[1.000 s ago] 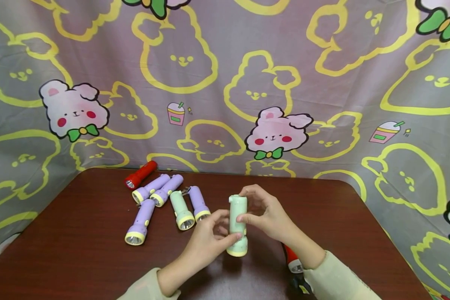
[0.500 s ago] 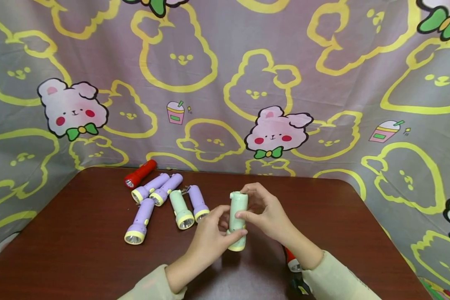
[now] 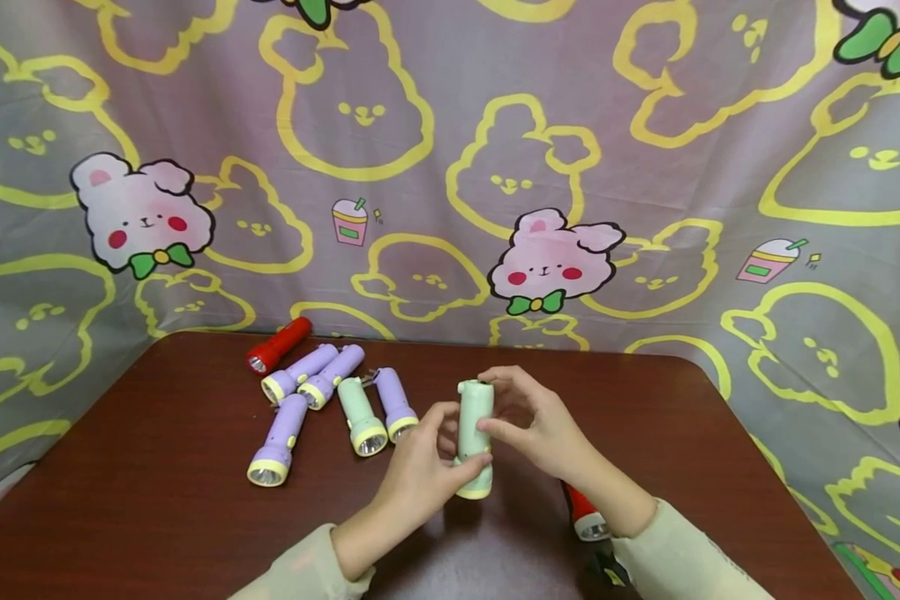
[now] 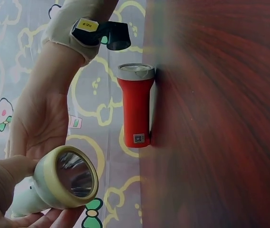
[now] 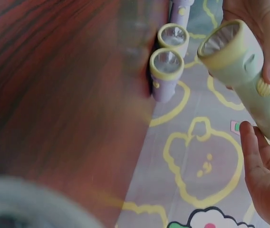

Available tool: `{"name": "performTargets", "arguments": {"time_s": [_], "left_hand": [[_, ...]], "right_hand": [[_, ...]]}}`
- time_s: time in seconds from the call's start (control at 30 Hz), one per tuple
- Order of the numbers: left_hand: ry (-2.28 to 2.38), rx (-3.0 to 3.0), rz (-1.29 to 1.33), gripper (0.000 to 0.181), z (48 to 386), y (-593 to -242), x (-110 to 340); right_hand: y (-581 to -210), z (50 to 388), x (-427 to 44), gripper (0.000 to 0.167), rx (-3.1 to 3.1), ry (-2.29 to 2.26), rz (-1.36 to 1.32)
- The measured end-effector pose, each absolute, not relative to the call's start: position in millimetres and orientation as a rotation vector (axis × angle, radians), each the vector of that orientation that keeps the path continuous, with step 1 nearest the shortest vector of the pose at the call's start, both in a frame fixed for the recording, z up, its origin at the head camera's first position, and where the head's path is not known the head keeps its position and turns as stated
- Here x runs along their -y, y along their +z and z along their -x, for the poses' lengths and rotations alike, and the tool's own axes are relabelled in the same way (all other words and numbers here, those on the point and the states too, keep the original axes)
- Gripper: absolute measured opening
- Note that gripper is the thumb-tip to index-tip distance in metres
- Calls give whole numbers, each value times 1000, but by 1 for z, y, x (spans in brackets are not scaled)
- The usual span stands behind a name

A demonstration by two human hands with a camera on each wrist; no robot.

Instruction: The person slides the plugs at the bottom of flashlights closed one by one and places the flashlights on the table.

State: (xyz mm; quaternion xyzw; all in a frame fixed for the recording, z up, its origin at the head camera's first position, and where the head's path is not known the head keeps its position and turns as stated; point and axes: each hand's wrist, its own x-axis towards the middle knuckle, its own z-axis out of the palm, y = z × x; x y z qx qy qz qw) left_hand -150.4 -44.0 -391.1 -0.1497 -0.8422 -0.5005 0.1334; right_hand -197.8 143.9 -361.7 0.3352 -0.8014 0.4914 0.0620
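Note:
In the head view a pale green flashlight [image 3: 475, 414] with a yellow rim stands nearly upright above the table, its lens end down. My left hand [image 3: 422, 460] grips it near the lens end, thumb across the front. At the tail end is my right hand [image 3: 546, 429], thumb against the body and fingers bent around the top. The right wrist view shows the flashlight's yellow switch [image 5: 264, 88] beside the left thumb. Its reflector faces the camera in the left wrist view, where the yellow rim [image 4: 54, 178] is plain. The far side of the tail is hidden.
Several purple flashlights [image 3: 279, 440], another green flashlight [image 3: 361, 417] and a red flashlight [image 3: 279, 344] lie at the table's left. A second red flashlight [image 3: 585, 510] lies by my right forearm, partly covered. A patterned curtain [image 3: 420, 167] hangs behind the brown table [image 3: 157, 500].
Both hands have kept hold of the green flashlight. It has risen slightly, and the left hand has shifted a little up along with it. The other flashlights lie as before.

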Motion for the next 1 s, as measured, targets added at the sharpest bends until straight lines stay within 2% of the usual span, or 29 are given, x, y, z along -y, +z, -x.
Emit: {"name": "performTargets", "arguments": {"time_s": [0.63, 0.8, 1.0], "left_hand": [[-1589, 2428, 399, 51, 149, -391, 56], [-1558, 2438, 382, 51, 149, -392, 58], [-1550, 2446, 384, 50, 149, -396, 58]], "right_hand": [[-381, 189, -226, 50, 2647, 1153, -844], [-391, 185, -249, 56, 2705, 1042, -854], [-401, 181, -265, 62, 2723, 1041, -984]]}}
